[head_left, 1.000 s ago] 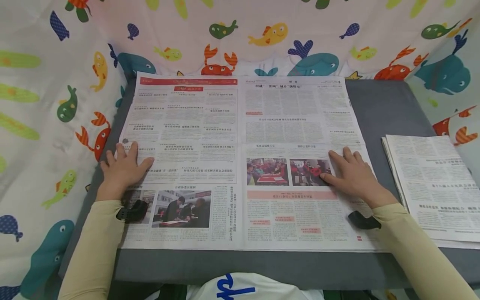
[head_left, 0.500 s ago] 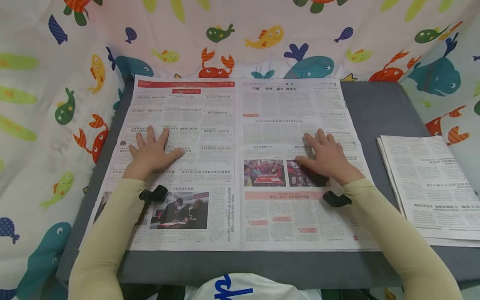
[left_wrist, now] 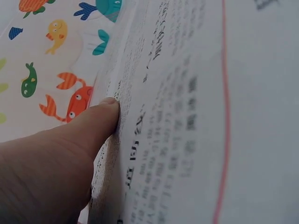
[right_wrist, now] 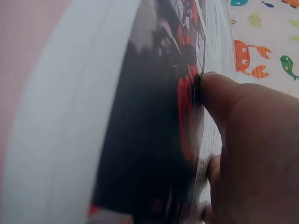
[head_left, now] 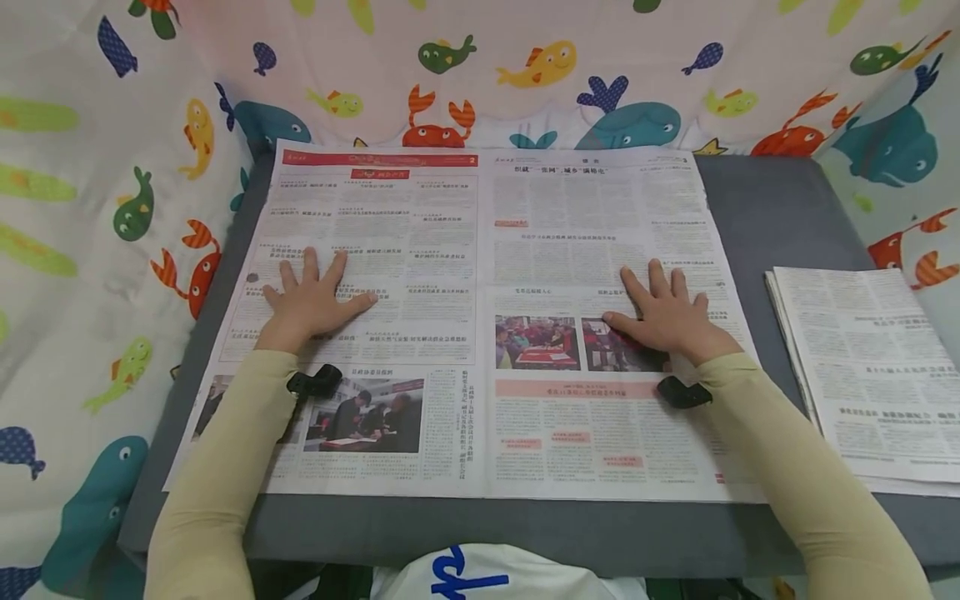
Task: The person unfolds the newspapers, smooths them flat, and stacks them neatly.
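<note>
An unfolded newspaper [head_left: 442, 333] lies flat on the grey table, its centre crease running toward the person. On the left page rests my left hand [head_left: 311, 304], fingers spread and straight, above the photo of people at a table. My right hand [head_left: 667, 317] lies on the right page with its fingers spread, its thumb over the right one of two photos. The left wrist view shows the left thumb [left_wrist: 88, 126] touching the printed page. In the right wrist view the right thumb [right_wrist: 217, 93] lies at the edge of a dark photo.
A folded stack of newspapers [head_left: 862, 375] sits at the right side of the grey table [head_left: 772, 217]. A curtain [head_left: 480, 100] printed with sea animals hangs behind the table and along both sides. Black wrist cameras [head_left: 315, 381] are strapped at both sleeves.
Both hands have moved inward across the pages from near the newspaper's outer sides. Over the last half second they stay almost in place, and the right fingers spread wider.
</note>
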The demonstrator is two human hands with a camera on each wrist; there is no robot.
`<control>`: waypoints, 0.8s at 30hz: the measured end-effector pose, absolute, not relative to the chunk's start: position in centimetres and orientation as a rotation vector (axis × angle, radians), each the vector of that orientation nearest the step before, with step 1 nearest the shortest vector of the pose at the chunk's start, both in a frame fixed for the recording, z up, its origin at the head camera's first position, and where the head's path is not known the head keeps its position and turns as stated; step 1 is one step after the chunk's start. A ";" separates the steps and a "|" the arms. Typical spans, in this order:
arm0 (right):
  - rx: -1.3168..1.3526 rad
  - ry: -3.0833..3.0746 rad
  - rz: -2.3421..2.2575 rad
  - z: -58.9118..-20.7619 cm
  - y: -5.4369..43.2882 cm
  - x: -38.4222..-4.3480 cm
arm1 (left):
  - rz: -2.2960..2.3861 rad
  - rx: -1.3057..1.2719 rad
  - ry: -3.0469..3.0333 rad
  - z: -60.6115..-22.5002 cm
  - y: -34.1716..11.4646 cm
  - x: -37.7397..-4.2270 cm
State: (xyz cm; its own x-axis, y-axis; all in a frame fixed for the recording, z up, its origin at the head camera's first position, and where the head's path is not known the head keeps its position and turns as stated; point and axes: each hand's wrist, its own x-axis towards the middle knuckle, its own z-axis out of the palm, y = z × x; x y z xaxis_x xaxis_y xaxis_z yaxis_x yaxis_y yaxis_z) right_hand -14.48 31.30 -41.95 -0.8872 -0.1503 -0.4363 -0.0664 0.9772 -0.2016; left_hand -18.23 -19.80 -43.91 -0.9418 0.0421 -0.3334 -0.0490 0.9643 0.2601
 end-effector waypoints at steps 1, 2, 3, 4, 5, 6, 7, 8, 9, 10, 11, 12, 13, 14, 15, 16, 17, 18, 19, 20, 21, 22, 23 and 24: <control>-0.154 2.655 -0.250 -41.9 31.4 -14.5 | 0.378 -0.005 2.774 -44.0 -19.8 -18.3; -0.152 2.651 -0.251 -41.9 31.4 -14.5 | 0.377 -0.008 2.774 -44.0 -19.7 -18.3; -0.152 2.649 -0.250 -41.9 31.4 -14.5 | 0.377 -0.010 2.774 -44.0 -19.8 -18.3; -0.155 2.651 -0.248 -41.9 31.3 -14.6 | 0.379 -0.014 2.773 -44.0 -19.8 -18.3; -0.156 2.654 -0.247 -42.0 31.3 -14.6 | 0.381 -0.018 2.773 -44.0 -19.8 -18.3; -0.155 2.659 -0.243 -42.1 31.3 -14.6 | 0.382 -0.020 2.772 -44.0 -19.8 -18.2; -0.157 2.665 -0.238 -42.2 31.2 -14.6 | 0.385 -0.021 2.771 -44.0 -19.8 -18.2; -0.156 2.672 -0.232 -42.3 31.2 -14.5 | 0.388 -0.022 2.771 -43.9 -19.8 -18.2; -0.155 2.677 -0.229 -42.5 31.2 -14.5 | 0.390 -0.022 2.770 -43.9 -19.8 -18.2; -0.153 2.685 -0.227 -42.6 31.2 -14.4 | 0.395 -0.022 2.770 -43.8 -19.8 -18.1; -0.150 2.689 -0.225 -42.7 31.2 -14.4 | 0.398 -0.022 2.769 -43.8 -19.8 -18.1; -0.147 2.693 -0.221 -42.8 31.1 -14.3 | 0.400 -0.022 2.764 -43.7 -19.8 -18.0; -0.147 2.696 -0.218 -42.8 31.2 -14.2 | 0.403 -0.023 2.759 -43.6 -19.7 -18.0; -0.145 2.698 -0.219 -42.9 31.2 -14.2 | 0.403 -0.023 2.753 -43.6 -19.7 -17.9; -0.146 2.701 -0.223 -42.9 31.2 -14.1 | 0.405 -0.023 2.747 -43.5 -19.8 -17.9; -0.148 2.705 -0.226 -42.9 31.2 -14.1 | 0.409 -0.022 2.741 -43.5 -19.8 -17.8; -0.146 2.706 -0.236 -42.9 31.3 -14.0 | 0.410 -0.021 2.740 -43.5 -19.9 -17.8; -0.146 2.707 -0.240 -42.8 31.3 -14.0 | 0.411 -0.020 2.742 -43.4 -20.0 -17.8; -0.149 2.708 -0.247 -42.7 31.4 -14.0 | 0.412 -0.019 2.746 -43.4 -20.1 -17.8; -0.152 2.707 -0.256 -42.6 31.5 -14.0 | 0.414 -0.018 2.749 -43.3 -20.2 -17.8; -0.153 2.704 -0.255 -42.6 31.5 -14.1 | 0.418 -0.017 2.752 -43.3 -20.3 -17.8; -0.151 2.700 -0.257 -42.5 31.5 -14.2 | 0.421 -0.018 2.755 -43.2 -20.4 -17.8; -0.150 2.693 -0.258 -42.5 31.5 -14.2 | 0.423 -0.021 2.758 -43.2 -20.5 -17.8; -0.153 2.687 -0.253 -42.5 31.5 -14.3 | 0.422 -0.025 2.756 -43.2 -20.6 -17.8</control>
State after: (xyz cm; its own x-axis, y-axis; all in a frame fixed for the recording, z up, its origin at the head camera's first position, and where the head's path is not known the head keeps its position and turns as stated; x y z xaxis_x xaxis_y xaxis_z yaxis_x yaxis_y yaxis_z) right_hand -14.34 31.49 -42.47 -0.8994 -0.1467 -0.4117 -0.0673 0.9772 -0.2012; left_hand -17.80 -20.62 -43.22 -0.9380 0.0355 -0.3448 -0.0693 0.9554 0.2871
